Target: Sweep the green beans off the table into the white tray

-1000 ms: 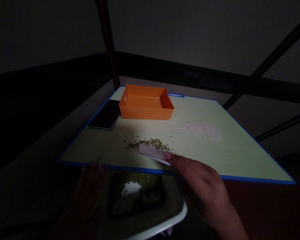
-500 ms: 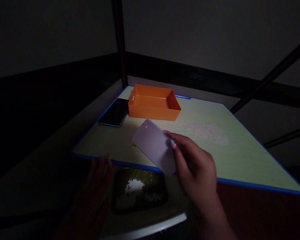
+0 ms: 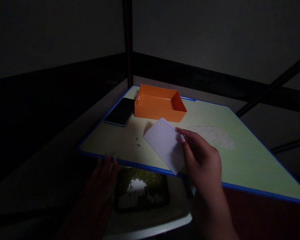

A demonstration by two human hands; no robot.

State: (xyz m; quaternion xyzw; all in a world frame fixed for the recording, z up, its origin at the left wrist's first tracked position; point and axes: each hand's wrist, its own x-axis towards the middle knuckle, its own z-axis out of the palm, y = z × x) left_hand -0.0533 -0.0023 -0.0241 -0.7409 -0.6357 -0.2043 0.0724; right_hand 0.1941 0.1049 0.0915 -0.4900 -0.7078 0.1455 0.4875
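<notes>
Pinched between thumb and fingers of my right hand (image 3: 202,160) is a white plastic scraper (image 3: 166,143) with a small hole near one corner. It is tilted up over the front part of the pale green tabletop (image 3: 250,166). A few small green beans (image 3: 138,144) lie just left of it; whatever is behind the scraper is hidden. My left hand (image 3: 102,180) is in shadow, fingers outstretched with the tips at the table's blue front edge, holding nothing. Below that edge sits a dark tray (image 3: 167,195) with many green beans (image 3: 150,176) in it.
Toward the back stands an orange bin (image 3: 160,115). Left of it lies a black-screened tablet (image 3: 121,111). A thin patch of whitish grains (image 3: 212,135) spreads on the table's right half. The dark tray rests on a white surface (image 3: 162,228) under the table's front edge.
My right hand has lifted the scraper from nearly flat on the tabletop to a tilted pose, broad face showing. The bean pile seen earlier now shows only a few beans. The view has shifted left.
</notes>
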